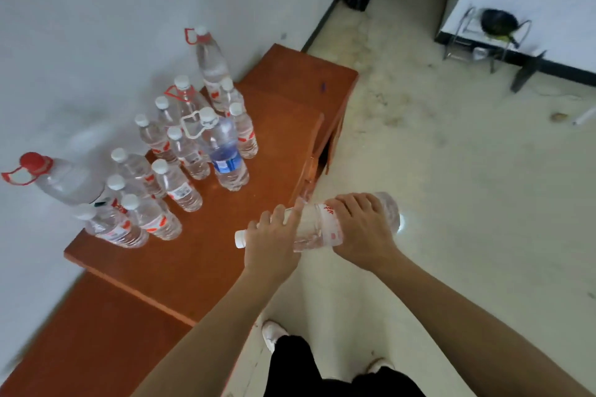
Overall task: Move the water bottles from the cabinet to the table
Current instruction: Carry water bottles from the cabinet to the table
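Here, both hands hold one clear water bottle [317,227] sideways in the air. It has a white cap and a red-printed label. The left hand [271,243] wraps its neck; the right hand [361,229] wraps its fat end. Left of the hands, more bottles [180,151] stand on the brown desk [206,255].

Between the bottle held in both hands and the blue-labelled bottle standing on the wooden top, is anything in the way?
No. In the head view, only bare wooden top separates the held bottle from the blue-labelled bottle.
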A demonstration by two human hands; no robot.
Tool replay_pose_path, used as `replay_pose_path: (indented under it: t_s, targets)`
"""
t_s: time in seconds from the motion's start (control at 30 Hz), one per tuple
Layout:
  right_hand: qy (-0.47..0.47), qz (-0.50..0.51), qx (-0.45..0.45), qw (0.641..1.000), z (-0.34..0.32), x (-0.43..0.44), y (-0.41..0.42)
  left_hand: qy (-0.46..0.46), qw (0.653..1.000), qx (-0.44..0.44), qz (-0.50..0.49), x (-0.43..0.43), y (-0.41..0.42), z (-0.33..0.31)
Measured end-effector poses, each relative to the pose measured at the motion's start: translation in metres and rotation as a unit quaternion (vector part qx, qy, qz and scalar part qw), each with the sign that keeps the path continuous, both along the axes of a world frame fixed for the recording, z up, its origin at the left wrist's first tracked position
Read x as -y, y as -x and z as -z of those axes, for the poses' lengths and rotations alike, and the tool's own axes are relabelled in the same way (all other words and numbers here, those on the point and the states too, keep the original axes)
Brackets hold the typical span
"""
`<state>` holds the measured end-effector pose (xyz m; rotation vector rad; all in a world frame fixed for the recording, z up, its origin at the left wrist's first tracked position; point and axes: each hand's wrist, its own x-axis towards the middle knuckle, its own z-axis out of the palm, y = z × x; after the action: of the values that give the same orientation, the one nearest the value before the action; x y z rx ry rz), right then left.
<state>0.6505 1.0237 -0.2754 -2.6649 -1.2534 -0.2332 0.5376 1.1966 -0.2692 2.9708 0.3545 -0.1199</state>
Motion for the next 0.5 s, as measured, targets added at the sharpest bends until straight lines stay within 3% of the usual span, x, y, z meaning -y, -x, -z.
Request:
replay_pose_path:
  t_s: [0.27, 0.5]
  targets:
    - [-0.058, 0.166, 0.105, 0.979, -0.064, 0.199, 0.011, -0.038, 0.982, 0.081, 0.165, 0.171, -0.057, -0.066]
    - [-0.057, 0.360, 0.204, 0.908, -0.115, 0.476, 0.083, -0.040, 0.912, 0.203, 0.354, 0.445, -0.055, -0.123]
